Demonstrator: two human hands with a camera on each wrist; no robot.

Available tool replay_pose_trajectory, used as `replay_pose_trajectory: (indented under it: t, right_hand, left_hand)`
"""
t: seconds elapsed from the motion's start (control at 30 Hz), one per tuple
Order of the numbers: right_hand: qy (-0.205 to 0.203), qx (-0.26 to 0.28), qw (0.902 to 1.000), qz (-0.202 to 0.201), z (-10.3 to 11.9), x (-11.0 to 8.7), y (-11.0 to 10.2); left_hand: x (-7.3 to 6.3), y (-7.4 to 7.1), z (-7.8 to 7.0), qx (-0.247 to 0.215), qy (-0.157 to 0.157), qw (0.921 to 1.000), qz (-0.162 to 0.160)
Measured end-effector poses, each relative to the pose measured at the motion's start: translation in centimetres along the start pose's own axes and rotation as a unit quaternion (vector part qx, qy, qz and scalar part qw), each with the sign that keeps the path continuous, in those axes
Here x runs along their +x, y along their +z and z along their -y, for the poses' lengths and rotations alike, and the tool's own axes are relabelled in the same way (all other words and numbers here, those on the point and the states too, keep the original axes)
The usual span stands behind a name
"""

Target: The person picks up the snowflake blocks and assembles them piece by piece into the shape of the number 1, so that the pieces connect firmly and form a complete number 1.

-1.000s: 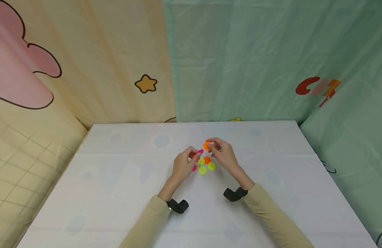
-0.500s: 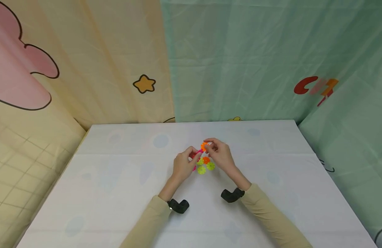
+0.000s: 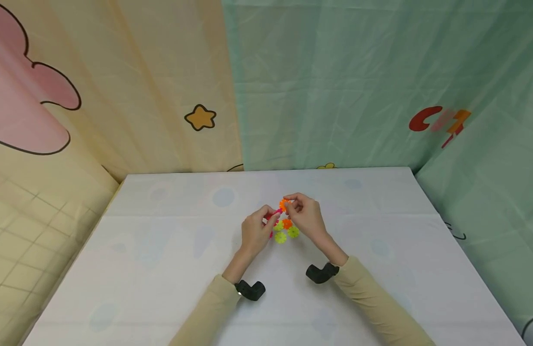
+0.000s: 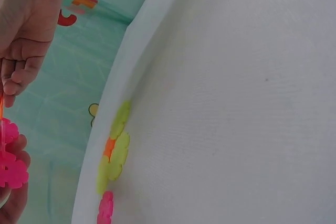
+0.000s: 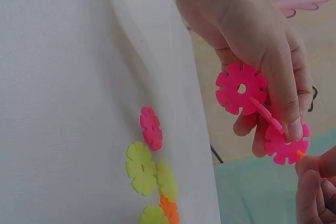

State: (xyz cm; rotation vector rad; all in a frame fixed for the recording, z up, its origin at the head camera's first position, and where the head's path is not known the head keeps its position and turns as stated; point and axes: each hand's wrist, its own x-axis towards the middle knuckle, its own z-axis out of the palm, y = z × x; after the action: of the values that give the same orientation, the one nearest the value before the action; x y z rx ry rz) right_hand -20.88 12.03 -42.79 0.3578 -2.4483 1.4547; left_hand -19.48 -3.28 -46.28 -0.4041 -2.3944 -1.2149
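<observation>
My left hand [image 3: 254, 233] pinches a chain of pink snowflake discs [image 5: 229, 98], notched plastic flowers slotted together with one set crosswise between two others. An orange snowflake disc [image 3: 283, 205] is pinched between thumb and fingers of my right hand [image 3: 309, 216]. In the right wrist view its orange edge [image 5: 301, 153] meets the rim of the lowest pink disc [image 5: 285, 153]; how deep it sits in a notch I cannot tell. Both hands are raised over the table, close together.
Below the hands, several loose discs lie on the white tablecloth [image 3: 162, 269]: yellow-green discs [image 3: 280, 237], an orange disc [image 3: 287, 224] and a pink disc [image 5: 151, 128]. Patterned curtains hang behind the table's far edge and along its sides. Each wrist wears a black camera mount [image 3: 322, 273].
The right hand has moved left with the orange disc, bringing it from just apart up against the pink chain. My left hand has stayed nearly still.
</observation>
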Motion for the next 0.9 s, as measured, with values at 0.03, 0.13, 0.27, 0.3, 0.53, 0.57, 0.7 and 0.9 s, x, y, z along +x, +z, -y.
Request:
replay_pose_trajectory:
  t: [0.03, 0.13, 0.27, 0.3, 0.53, 0.57, 0.7, 0.9]
  right_hand:
    - [0.000, -0.002, 1.0000, -0.002, 0.03, 0.00, 0.00]
    - [0.002, -0.009, 0.9999, -0.005, 0.10, -0.04, 0.01]
    - [0.019, -0.010, 0.9998, -0.003, 0.16, -0.27, 0.07]
    - [0.022, -0.009, 0.9997, -0.003, 0.18, -0.35, 0.10]
    - [0.033, 0.010, 0.9994, -0.002, 0.42, -0.54, 0.06]
    - [0.034, 0.011, 0.9994, -0.002, 0.47, -0.50, 0.03]
    - [0.036, 0.012, 0.9993, 0.003, 0.74, -0.33, -0.14]
    - [0.040, 0.001, 0.9992, 0.003, 0.95, -0.20, -0.27]
  left_hand:
    - [0.01, 0.02, -0.01, 0.000, 0.001, 1.0000, -0.001]
    - [0.07, 0.08, 0.01, 0.002, 0.008, 1.0000, -0.002]
    - [0.02, 0.10, 0.18, 0.006, 0.018, 0.9998, -0.002]
    - [-0.02, 0.14, 0.24, 0.006, 0.019, 0.9998, -0.003]
    - [-0.35, 0.35, 0.36, -0.017, 0.028, 0.9994, -0.014]
    - [-0.34, 0.36, 0.32, -0.020, 0.029, 0.9992, -0.017]
    - [-0.25, 0.45, 0.21, -0.020, 0.040, 0.9984, -0.034]
    - [0.01, 0.66, 0.00, -0.009, 0.054, 0.9978, -0.039]
